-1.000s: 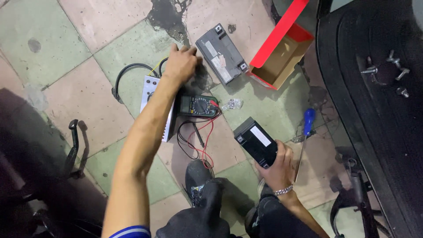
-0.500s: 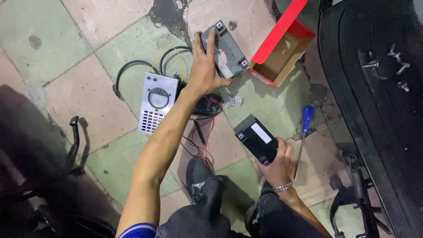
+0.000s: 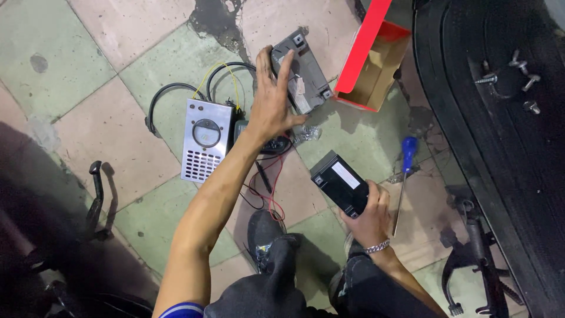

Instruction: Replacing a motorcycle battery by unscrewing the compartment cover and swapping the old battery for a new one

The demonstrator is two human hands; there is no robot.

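Here, left hand [image 3: 272, 106]: fingers spread wide, laid on the grey battery [image 3: 301, 70] on the tiled floor [image 3: 88, 118].
Right hand [image 3: 368, 215]: fingers wrapped around a black battery [image 3: 339, 183].
Beside right fingers: blue-handled screwdriver [image 3: 403, 176].

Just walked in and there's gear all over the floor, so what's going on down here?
A person crouches over a tiled floor. The left hand rests on a grey battery lying beside an open red cardboard box. The right hand holds a black battery off the floor. A silver metal charger with a round gauge, red and black test leads and a blue-handled screwdriver lie around them.
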